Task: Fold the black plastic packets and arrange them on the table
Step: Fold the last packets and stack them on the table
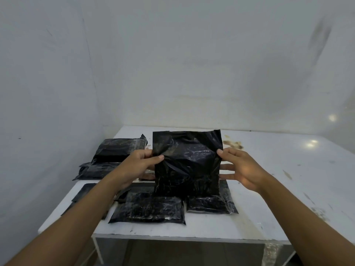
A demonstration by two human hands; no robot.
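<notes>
— While two folded packets [151, 210] lie nearest on the white table [269, 189], what do the hands hold?

— Left hand [137, 166] and right hand [243, 168] pinch an upright black packet [187, 164] by its side edges, above the table.

— Farther back?

— A stack of packets [113, 156], perhaps three, at far left.

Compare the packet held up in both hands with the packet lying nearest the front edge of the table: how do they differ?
The held packet stands upright in the air, pinched at its sides by the left hand and right hand; the front packet lies flat on the table, untouched. The held packet shows as a tall shape, the front packet as a low, wide one. Both are black, glossy, wrinkled plastic.
</notes>
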